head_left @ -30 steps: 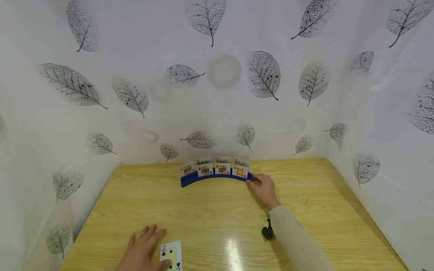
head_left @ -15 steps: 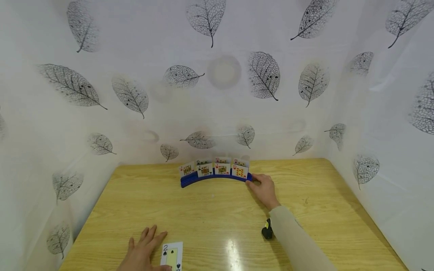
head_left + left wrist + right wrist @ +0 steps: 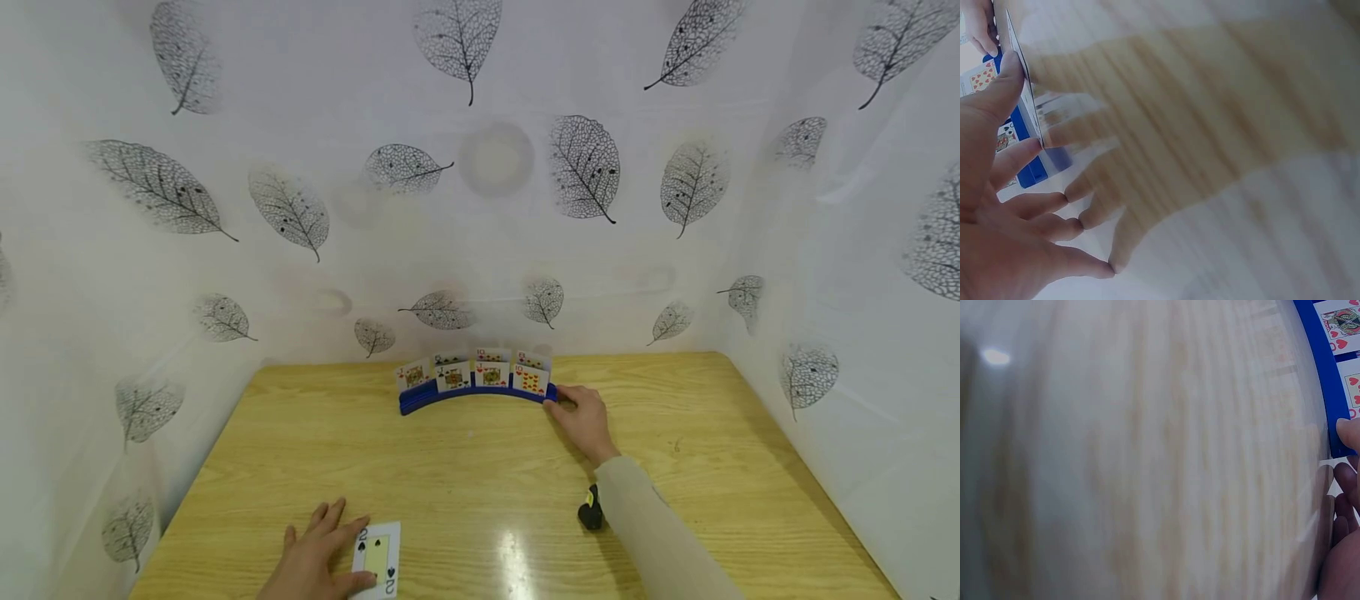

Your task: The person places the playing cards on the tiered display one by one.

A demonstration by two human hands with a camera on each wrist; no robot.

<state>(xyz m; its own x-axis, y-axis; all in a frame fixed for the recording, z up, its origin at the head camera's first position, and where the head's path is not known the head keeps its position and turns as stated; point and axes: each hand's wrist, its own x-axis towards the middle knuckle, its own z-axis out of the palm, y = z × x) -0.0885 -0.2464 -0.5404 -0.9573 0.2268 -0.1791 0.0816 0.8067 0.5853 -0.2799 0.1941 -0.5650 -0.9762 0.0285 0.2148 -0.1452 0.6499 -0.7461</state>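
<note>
My left hand (image 3: 311, 554), fingers spread on the table, has its thumb on the face of a two of spades playing card (image 3: 382, 546). In the left wrist view the card (image 3: 1025, 81) shows edge-on and flat, the index fingertip right at its corner. At the far side, my right hand (image 3: 583, 421) grips the right end of a curved blue card holder (image 3: 480, 389). The right wrist view shows its thumb (image 3: 1349, 431) on the holder's front. Several playing cards stand in two rows in the holder, among them a ten of hearts (image 3: 530, 379) in front.
A small black object with a yellow patch (image 3: 591, 507) lies beside the right sleeve (image 3: 660, 525). The wood-grain table (image 3: 450, 467) is enclosed by white curtains (image 3: 480, 242) printed with leaves. Its far edge lies just behind the card holder.
The two of spades first slid slightly down under the left thumb, then moved up and turned a little, so more of it shows. The right hand and card holder stay put.
</note>
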